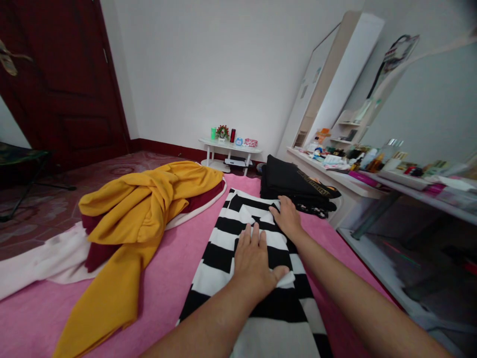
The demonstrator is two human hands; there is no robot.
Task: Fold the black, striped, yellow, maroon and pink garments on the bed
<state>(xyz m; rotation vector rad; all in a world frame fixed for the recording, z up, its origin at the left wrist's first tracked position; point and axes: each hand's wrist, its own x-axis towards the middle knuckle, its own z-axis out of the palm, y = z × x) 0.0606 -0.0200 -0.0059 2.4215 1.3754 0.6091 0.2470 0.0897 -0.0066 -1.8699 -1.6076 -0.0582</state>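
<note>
A black-and-white striped garment (pixel 219 256) lies folded lengthwise in front of me, with a sleeve laid over its middle. My left hand (pixel 255 261) rests flat on the stripes, fingers stretched forward and thumb out to the right. Farther up, my right hand (pixel 286 218) lies along the garment's right edge near its far end, fingers extended and thumb apart. Neither hand grips the cloth. The garment's near end runs out of view below, partly behind my left forearm.
A pink cover (pixel 175 278) lies beneath. On the left is a heap with a yellow garment (pixel 149 199), dark red and pale pink cloth. Folded black clothes (pixel 286 179) are stacked beyond my right hand. A cluttered dressing table (pixel 357 186) borders the right side; a small white table (pixel 231 145) stands behind.
</note>
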